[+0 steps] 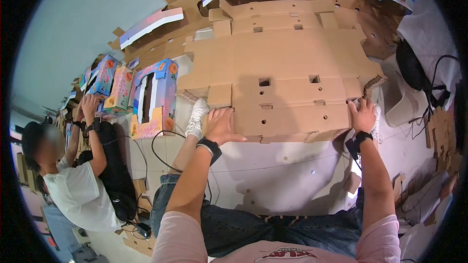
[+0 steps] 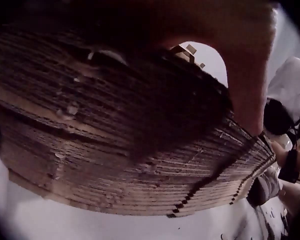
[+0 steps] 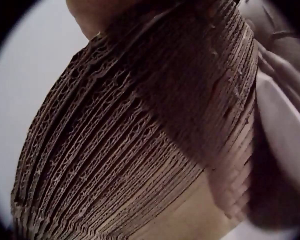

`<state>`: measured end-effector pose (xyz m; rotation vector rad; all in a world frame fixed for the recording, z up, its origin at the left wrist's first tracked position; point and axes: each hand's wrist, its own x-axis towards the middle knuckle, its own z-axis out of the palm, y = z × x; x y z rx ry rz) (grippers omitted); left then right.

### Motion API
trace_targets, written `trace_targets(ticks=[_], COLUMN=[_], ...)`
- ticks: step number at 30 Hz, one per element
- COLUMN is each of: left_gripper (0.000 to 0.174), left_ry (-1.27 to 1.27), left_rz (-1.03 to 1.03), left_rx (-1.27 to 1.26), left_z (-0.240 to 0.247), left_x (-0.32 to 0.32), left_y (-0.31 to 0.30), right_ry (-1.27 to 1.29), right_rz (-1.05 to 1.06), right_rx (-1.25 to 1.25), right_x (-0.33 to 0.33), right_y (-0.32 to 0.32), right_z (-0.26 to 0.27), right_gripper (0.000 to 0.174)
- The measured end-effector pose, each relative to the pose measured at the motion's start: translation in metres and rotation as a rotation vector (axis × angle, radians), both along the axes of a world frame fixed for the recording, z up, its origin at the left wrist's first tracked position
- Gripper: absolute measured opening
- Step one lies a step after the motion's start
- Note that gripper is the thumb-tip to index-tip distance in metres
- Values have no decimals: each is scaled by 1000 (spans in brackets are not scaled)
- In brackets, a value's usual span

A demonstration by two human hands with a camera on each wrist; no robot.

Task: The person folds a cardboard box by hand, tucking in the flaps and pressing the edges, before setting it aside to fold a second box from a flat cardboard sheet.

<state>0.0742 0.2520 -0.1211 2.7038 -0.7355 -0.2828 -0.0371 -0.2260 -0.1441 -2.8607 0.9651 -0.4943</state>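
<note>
A thick stack of flat, die-cut brown cardboard box blanks (image 1: 292,117) lies on the floor between the person's feet. In both wrist views its many layered corrugated edges (image 2: 115,170) (image 3: 105,145) fill much of the picture. My left hand (image 1: 220,125) rests against the stack's near left corner, its thumb stretched along the front edge. At the near right corner, my right hand (image 1: 363,116) touches the stack's side with its fingers spread. In the left wrist view a digit reaches down over the edges; most of the right hand is hidden in its own wrist view.
Colourful printed boxes (image 1: 155,97) stand on the left, near a seated person (image 1: 83,190) handling boxes. More cardboard sheets (image 1: 168,34) lean along the wall behind. A pale bin (image 1: 402,97) is at the right. A black cable (image 1: 156,146) loops beside the left leg.
</note>
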Motion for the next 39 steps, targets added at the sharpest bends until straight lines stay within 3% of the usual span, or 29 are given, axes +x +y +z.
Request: trace_targets(ticks=[5, 11, 13, 14, 16, 20, 26, 32, 39], left_gripper=[112, 95, 80, 80, 71, 70, 67, 57, 44], left_ry=[-45, 222, 154, 154, -56, 166, 205, 236, 306], left_rz=[112, 189, 486, 485, 683, 727, 707, 646, 550], left_rx=[129, -57, -590, -590, -437, -789, -823, -877, -759], left_z=[11, -5, -33, -42, -56, -53, -51, -57, -65], left_x=[-12, 10, 12, 10, 4, 1, 1, 7, 18], left_y=[-7, 18, 34, 41, 52, 49, 49, 54, 64], right_ry=[15, 58, 76, 76, 53, 17, 100, 89, 60], right_rz=[-63, -110, -121, -121, -141, -172, -196, -137, -128], right_rx=[-15, 51, 75, 75, 15, 8, 24, 53, -11], right_x=[1, 3, 3, 3, 3, 4, 4, -2, -1], right_y=[4, 3, 4, 3, 1, 7, 4, 1, 2], right_z=[2, 4, 6, 4, -2, 2, -3, 1, -2], right_gripper=[55, 57, 59, 59, 64, 69, 72, 61, 57])
